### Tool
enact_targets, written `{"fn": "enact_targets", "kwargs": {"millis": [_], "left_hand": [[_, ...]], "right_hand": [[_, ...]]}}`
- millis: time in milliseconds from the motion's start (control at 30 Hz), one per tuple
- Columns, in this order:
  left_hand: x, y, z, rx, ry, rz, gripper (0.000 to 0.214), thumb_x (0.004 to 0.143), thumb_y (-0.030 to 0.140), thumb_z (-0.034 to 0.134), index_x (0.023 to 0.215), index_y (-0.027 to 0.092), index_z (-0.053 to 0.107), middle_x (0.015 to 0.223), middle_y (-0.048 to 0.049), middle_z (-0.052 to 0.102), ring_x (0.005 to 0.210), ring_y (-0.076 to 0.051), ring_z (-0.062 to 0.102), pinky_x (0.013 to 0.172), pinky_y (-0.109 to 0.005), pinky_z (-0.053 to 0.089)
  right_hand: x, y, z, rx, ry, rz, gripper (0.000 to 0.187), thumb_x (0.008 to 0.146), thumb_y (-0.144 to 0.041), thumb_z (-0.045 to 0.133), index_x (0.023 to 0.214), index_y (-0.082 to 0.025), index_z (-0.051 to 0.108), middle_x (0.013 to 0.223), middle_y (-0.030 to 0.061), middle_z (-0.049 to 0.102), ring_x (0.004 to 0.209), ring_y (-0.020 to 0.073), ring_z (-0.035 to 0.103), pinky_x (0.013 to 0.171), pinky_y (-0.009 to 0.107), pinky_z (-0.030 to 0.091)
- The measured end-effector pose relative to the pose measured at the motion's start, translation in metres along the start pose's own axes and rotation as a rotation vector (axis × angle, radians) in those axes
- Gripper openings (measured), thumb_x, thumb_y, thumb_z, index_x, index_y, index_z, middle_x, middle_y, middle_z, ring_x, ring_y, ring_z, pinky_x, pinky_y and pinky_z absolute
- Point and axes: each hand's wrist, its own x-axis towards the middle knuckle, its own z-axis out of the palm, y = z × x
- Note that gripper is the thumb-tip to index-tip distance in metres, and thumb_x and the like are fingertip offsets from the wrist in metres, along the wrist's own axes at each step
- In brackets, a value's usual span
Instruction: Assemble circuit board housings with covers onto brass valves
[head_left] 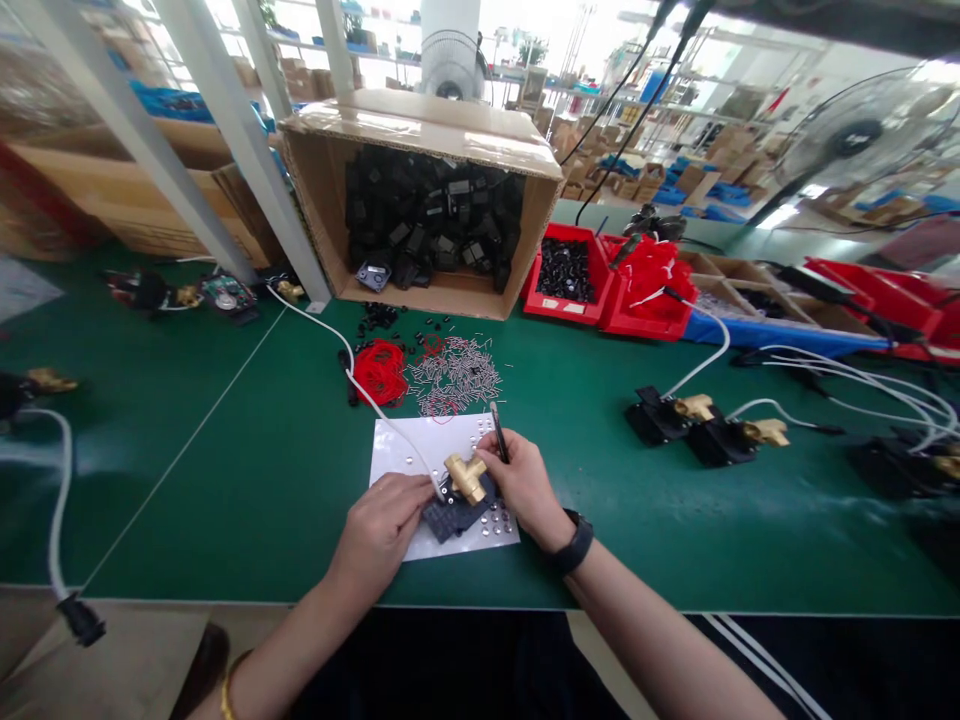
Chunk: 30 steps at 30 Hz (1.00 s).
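Note:
My left hand [384, 525] is closed on the left side of a black part [457, 512] that carries a brass fitting [466, 476]. A white cable [375, 400] runs off from that fitting. My right hand [525, 485] is closed round a thin dark tool [499, 430], held upright like a pen beside the brass fitting. Both hands work over a white sheet [420, 450] with small silver discs on it, on the green table [225, 470].
Behind the sheet lie a heap of small silver pins [457, 372], a bundle of red rings [380, 370] and loose black bits. A tipped cardboard box [427, 200] holds black parts. Red bins [566, 270] stand right of it. More black-and-brass assemblies [705, 425] with white cables sit at the right.

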Motion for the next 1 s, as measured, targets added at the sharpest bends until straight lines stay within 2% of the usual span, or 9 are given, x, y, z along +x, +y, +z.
{"fn": "enact_targets", "kwargs": {"millis": [133,233,333,433,567,667,767,900,1000], "left_hand": [[-0.020,0.026,0.005,0.119,-0.059,-0.281,0.067,0.075,0.017,0.057,0.137,0.018,0.029,0.130,-0.0143,0.047,0.118,-0.029,0.045,0.097,-0.048,0.042],[-0.017,0.036,0.016,0.110,-0.017,-0.436,0.089,0.065,0.028,0.071,0.137,0.015,0.022,0.125,-0.0160,0.047,0.114,-0.032,0.047,0.095,-0.051,0.042],[-0.003,0.025,0.022,0.047,-0.040,-0.396,0.079,0.068,0.024,0.069,0.134,0.016,0.027,0.115,-0.0132,0.053,0.105,-0.029,0.052,0.092,-0.048,0.044],[0.006,0.008,0.013,-0.026,-0.099,-0.297,0.068,0.073,0.020,0.063,0.133,0.019,0.031,0.120,-0.0115,0.052,0.108,-0.027,0.051,0.094,-0.045,0.043],[0.002,0.023,-0.012,-0.098,0.159,-0.298,0.041,0.073,0.027,0.066,0.112,0.021,0.057,0.113,-0.0094,0.056,0.106,-0.028,0.051,0.093,-0.042,0.041],[0.004,0.063,-0.021,-0.607,0.074,-0.529,0.012,0.077,0.029,0.063,0.083,0.019,0.065,0.079,-0.0044,0.061,0.074,-0.018,0.057,0.070,-0.028,0.047],[0.015,0.094,-0.020,-1.243,-0.091,-0.878,0.020,0.072,0.034,0.069,0.073,0.015,0.062,0.063,-0.0007,0.055,0.056,-0.010,0.049,0.054,-0.019,0.041],[0.022,0.094,-0.020,-1.639,-0.061,-1.076,0.023,0.066,0.026,0.077,0.070,0.013,0.057,0.061,0.0015,0.052,0.054,-0.006,0.045,0.053,-0.015,0.038],[0.018,0.075,-0.023,-1.655,0.050,-1.101,0.023,0.066,0.019,0.077,0.070,0.014,0.054,0.064,0.0010,0.056,0.057,-0.006,0.048,0.054,-0.014,0.039]], "right_hand": [[-0.011,0.003,0.001,0.065,0.107,0.004,0.013,0.065,-0.027,0.064,0.070,-0.017,0.058,0.066,-0.0008,0.056,0.061,0.0136,0.048,0.058,0.025,0.037],[-0.015,0.002,-0.002,0.156,0.167,0.039,0.018,0.066,-0.030,0.066,0.072,-0.017,0.056,0.062,-0.0033,0.051,0.052,0.0099,0.040,0.047,0.022,0.031],[-0.018,-0.003,-0.010,0.271,0.185,0.088,0.025,0.069,-0.039,0.063,0.075,-0.018,0.051,0.060,-0.0058,0.045,0.040,0.0057,0.024,0.037,0.021,0.018],[-0.030,-0.011,-0.019,0.352,0.187,0.109,0.028,0.069,-0.042,0.063,0.075,-0.019,0.048,0.065,-0.0043,0.048,0.039,0.0040,0.017,0.035,0.020,0.013],[-0.063,-0.024,-0.014,0.309,0.263,-0.081,0.012,0.073,-0.027,0.065,0.076,-0.019,0.056,0.069,-0.0014,0.056,0.047,0.0074,0.041,0.042,0.020,0.032],[-0.088,-0.036,0.005,0.186,0.180,-0.403,0.011,0.076,-0.010,0.062,0.076,-0.021,0.061,0.073,-0.0006,0.060,0.070,0.0136,0.056,0.062,0.024,0.044],[-0.102,-0.048,0.022,0.166,0.137,-0.552,0.022,0.076,-0.003,0.058,0.082,-0.024,0.061,0.077,-0.0021,0.062,0.072,0.0131,0.059,0.066,0.024,0.046],[-0.094,-0.056,0.017,0.213,0.129,-0.445,0.016,0.074,-0.005,0.060,0.073,-0.021,0.061,0.079,-0.0002,0.063,0.077,0.0147,0.059,0.069,0.025,0.045],[-0.065,-0.048,-0.007,0.307,0.260,-0.246,0.003,0.075,-0.018,0.063,0.074,-0.019,0.060,0.077,0.0001,0.061,0.057,0.0102,0.050,0.050,0.022,0.039]]}}
